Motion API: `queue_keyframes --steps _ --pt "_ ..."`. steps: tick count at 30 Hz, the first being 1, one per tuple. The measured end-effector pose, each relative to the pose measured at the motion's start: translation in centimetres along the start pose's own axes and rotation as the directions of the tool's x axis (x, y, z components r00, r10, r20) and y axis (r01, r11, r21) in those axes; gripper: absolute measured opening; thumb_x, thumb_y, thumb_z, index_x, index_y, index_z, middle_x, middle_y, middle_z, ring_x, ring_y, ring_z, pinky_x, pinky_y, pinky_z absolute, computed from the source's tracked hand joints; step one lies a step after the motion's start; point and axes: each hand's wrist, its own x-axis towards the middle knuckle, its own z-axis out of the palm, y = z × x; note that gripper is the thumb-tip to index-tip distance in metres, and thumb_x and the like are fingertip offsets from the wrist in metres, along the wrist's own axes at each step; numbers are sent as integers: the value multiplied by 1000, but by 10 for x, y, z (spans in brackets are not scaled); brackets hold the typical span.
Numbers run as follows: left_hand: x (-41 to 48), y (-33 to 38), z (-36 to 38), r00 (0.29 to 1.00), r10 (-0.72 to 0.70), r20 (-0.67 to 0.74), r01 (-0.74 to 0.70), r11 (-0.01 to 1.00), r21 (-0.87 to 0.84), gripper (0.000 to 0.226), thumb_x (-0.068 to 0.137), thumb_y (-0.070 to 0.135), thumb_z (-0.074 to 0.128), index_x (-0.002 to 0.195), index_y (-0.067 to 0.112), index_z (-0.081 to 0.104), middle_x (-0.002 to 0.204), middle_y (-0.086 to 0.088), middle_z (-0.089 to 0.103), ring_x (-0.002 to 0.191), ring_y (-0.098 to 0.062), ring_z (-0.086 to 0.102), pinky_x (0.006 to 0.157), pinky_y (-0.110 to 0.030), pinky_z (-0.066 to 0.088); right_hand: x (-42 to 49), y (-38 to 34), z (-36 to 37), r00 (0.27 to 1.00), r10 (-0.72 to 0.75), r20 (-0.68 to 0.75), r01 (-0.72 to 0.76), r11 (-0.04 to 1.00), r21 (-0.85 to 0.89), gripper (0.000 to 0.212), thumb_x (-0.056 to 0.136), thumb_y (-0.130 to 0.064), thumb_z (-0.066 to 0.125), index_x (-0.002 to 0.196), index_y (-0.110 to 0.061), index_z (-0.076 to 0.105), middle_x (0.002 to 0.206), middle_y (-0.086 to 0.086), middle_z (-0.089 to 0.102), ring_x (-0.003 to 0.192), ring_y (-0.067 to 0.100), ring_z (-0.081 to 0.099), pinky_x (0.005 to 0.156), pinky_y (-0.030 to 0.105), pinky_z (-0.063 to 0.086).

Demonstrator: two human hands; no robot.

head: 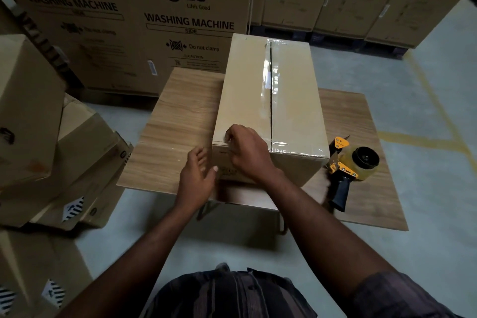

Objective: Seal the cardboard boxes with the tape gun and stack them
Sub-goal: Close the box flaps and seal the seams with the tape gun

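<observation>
LG washing-machine cartons (154, 20) standing behind. Table (180, 116) carrying the cardboard box (245, 90), clear tape (268, 80) running along its top seam. Tape gun (353, 165) lying on the table just right of the box. Right hand (247, 155) curling fingers over the box's near top edge. Left hand (196, 175) hovering open and relaxed beside the near-left corner.

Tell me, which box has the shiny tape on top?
The plain box on the wooden table, where the right hand rests. Clear glossy tape runs along its top seam; the boxes piled at left show none.
</observation>
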Motion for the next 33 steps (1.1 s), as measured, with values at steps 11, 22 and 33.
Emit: queue_keyframes --steps 11,22,33 --pt "6 32 3 993 115 20 -114 918 380 71 94 17 58 156 7 25 161 -16 29 149 -30 27 117 -35 26 -23 -3 6 963 -120 -240 124 992 -2 24 84 -5 56 107 -5 64 101 11 62 92 28 53 81 42 45" --pt "11 40 20 818 388 426 -572 467 674 77 91 22 60 158 12 25 166 -7 21 154 -25 14 123 -53 11 -70 40 9 1000 -5 -25 -7 886 -464 68 106 -47 32 164 -14 17 172 8 9 159 25 6 126 51 4" --pt "17 39 -5 925 374 64 -373 864 339 49 95 19 66 140 2 56 151 -9 48 140 -13 43 116 -20 31 -109 98 -46 839 417 -349 -498 847 -186 75 102 -54 27 157 -4 30 168 17 21 156 34 13 126 53 14"
